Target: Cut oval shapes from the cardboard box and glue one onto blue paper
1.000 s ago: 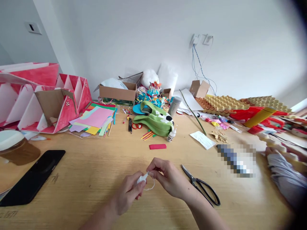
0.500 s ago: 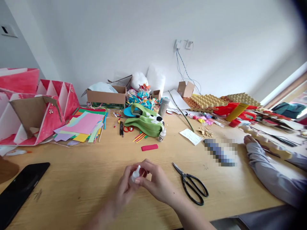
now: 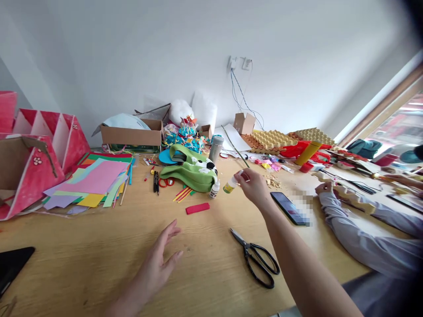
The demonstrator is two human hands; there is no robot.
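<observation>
My right hand (image 3: 253, 182) reaches forward and grips a small glue bottle (image 3: 228, 186) by its white top; the bottle is tilted and has a yellow-green label. Just left of it stands a second small white bottle (image 3: 214, 189) with dark print. My left hand (image 3: 161, 251) is open over the near table, fingers apart, with nothing in it. Between the hands and the green bag lies a folded red strip (image 3: 197, 208). Black-handled scissors (image 3: 254, 257) rest below my right forearm, blades pointing to the far left.
A green bag (image 3: 191, 173), a grey cylinder (image 3: 216, 148) and stacked coloured paper (image 3: 95, 178) line the back. A phone (image 3: 289, 208) lies to the right, near another person's grey sleeves (image 3: 346, 233). A dark tablet or phone (image 3: 15, 264) is at the left edge.
My hands have separated. The right one has carried the bottle forward and right, beside the other small bottle; the left has let go and opened. The view has shifted right.
</observation>
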